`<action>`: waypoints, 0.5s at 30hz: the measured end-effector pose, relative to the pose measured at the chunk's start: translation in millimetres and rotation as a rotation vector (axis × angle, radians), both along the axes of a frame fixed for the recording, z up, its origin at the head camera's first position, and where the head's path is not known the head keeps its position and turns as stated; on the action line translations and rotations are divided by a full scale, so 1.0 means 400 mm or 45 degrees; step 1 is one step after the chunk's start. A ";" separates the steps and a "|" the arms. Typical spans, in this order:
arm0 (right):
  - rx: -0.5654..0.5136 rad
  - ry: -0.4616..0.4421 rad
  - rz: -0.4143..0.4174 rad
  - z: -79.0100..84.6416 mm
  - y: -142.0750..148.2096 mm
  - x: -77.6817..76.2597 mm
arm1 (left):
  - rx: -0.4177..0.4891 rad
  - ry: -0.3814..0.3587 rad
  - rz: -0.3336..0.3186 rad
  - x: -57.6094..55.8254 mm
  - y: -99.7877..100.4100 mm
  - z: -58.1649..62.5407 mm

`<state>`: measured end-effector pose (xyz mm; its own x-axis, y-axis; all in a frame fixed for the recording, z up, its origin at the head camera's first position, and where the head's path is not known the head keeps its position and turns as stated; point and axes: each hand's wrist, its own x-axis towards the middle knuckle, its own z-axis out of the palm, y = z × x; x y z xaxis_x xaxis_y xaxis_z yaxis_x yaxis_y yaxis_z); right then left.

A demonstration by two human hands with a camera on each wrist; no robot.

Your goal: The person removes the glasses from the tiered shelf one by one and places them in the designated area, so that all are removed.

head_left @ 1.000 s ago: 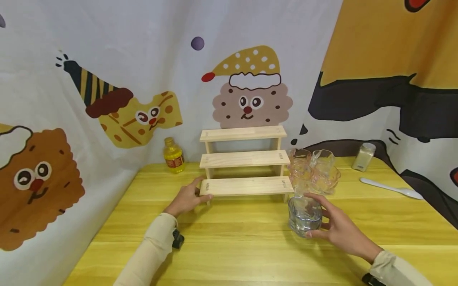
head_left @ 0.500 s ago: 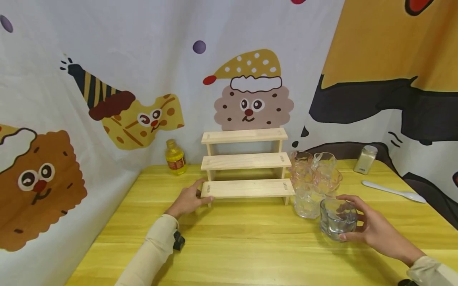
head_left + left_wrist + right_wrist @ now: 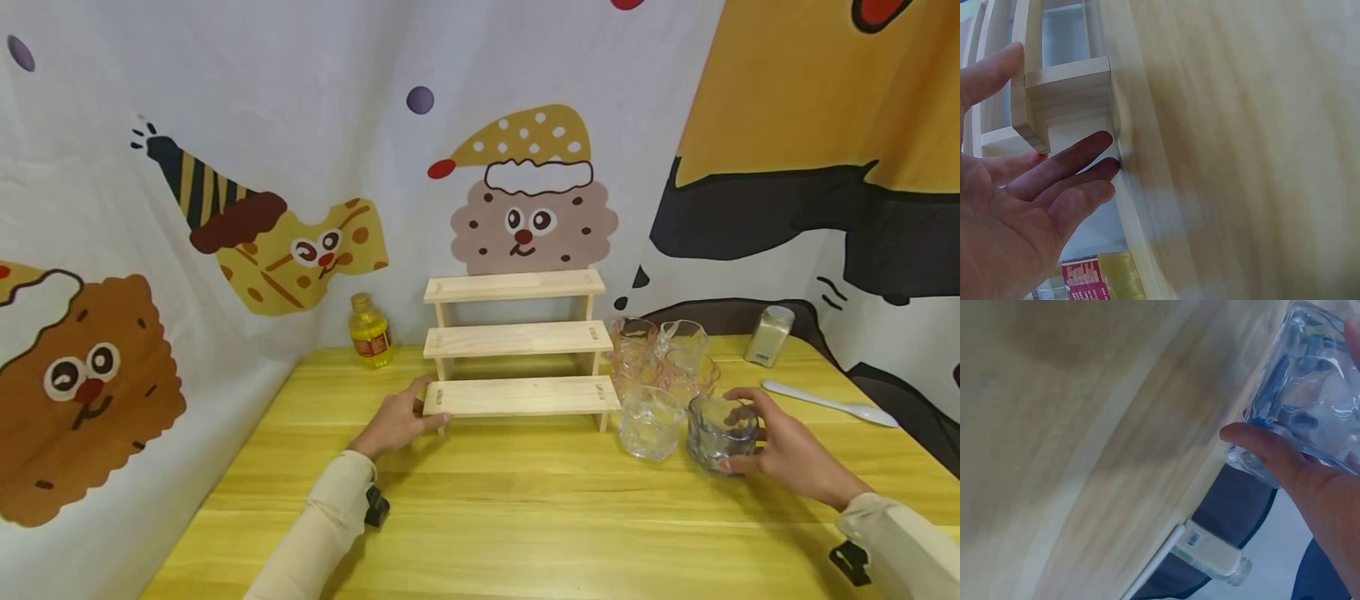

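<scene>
A three-tier wooden display stand (image 3: 519, 396) stands at the middle back of the table. My left hand (image 3: 393, 421) grips the left end of its lowest board, thumb on one edge and index finger at the other; the other fingers reach beside the stand's leg in the left wrist view. My right hand (image 3: 787, 450) holds a bluish-grey glass cup (image 3: 718, 437) from its right side, thumb in front and fingers behind. Close to the left of that cup is a clear glass cup (image 3: 648, 425). In the right wrist view, the held cup (image 3: 1316, 387) is partly cut off.
Several pink and clear glass cups (image 3: 681, 346) cluster right of the stand. A seasoning jar (image 3: 769, 337) and a white spoon (image 3: 828, 400) lie farther right. A yellow oil bottle (image 3: 370, 333) stands at the back left. A printed cloth (image 3: 360, 125) hangs behind the table.
My right hand has carried the bluish-grey cup rightward from in front of the clear cup, then slightly back to a place beside it. The left hand keeps its hold on the stand.
</scene>
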<state>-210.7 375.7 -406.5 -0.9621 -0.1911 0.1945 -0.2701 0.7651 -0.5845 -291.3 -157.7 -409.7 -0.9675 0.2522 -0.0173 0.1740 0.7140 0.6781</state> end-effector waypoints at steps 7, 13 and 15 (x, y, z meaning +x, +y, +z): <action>0.008 -0.064 -0.070 -0.005 0.002 -0.021 | -0.001 0.008 -0.008 -0.001 0.007 0.002; -0.004 -0.060 -0.101 -0.008 -0.005 -0.035 | 0.001 0.014 0.011 -0.002 0.009 0.000; 0.004 -0.046 -0.104 -0.011 -0.007 -0.036 | 0.001 0.016 0.006 -0.002 0.009 -0.002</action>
